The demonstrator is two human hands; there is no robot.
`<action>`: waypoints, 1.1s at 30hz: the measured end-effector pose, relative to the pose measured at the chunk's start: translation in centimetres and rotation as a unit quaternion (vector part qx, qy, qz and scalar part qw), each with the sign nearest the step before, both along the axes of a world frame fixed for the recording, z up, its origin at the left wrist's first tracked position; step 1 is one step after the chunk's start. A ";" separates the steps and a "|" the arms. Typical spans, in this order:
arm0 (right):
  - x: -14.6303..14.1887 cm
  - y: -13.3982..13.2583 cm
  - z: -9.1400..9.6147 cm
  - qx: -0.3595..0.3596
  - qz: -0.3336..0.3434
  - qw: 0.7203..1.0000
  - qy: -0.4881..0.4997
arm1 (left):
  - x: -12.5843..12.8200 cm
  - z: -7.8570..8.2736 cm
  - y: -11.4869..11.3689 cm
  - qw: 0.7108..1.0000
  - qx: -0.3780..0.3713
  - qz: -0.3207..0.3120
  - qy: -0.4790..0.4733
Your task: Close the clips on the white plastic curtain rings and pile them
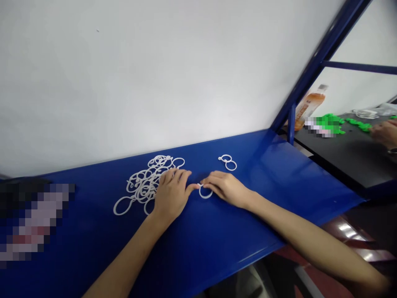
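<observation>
A pile of white plastic ring pieces (145, 191), several of them tangled together, lies on the blue tabletop. My left hand (171, 193) rests over the right side of this pile with its fingers spread, hiding part of it. Its thumb reaches right and touches the top of a single white plastic ring (205, 198). The fingertips of my right hand (228, 187) are closed at the top and right of that ring, which lies flat or nearly flat on the table. Beyond my right hand sits a white double-ring piece (231, 169), apart from the pile.
The blue table (198, 256) runs along a white wall (155, 82). On the right stands a blue metal frame (291, 124). Behind it, a black table holds a bottle (310, 108), green pieces (330, 122) and another person's hand (384, 134). A blurred-out item (43, 215) lies at left.
</observation>
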State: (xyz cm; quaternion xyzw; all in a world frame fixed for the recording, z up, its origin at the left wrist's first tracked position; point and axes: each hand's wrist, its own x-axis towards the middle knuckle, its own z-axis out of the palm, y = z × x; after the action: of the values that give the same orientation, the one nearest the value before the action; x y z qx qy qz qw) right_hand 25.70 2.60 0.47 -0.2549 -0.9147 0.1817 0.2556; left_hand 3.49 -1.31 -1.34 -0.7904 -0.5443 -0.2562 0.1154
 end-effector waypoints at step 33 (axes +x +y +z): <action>0.1 2.3 -0.2 0.149 -0.184 0.970 -0.055 | -0.9 -0.7 1.4 0.992 0.005 0.070 0.103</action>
State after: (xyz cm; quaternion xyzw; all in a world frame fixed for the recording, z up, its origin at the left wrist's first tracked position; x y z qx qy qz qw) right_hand 25.78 4.89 0.25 -0.3875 -0.8815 -0.0217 0.2688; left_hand 2.63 0.05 -2.09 -0.7718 -0.5825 -0.1671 0.1926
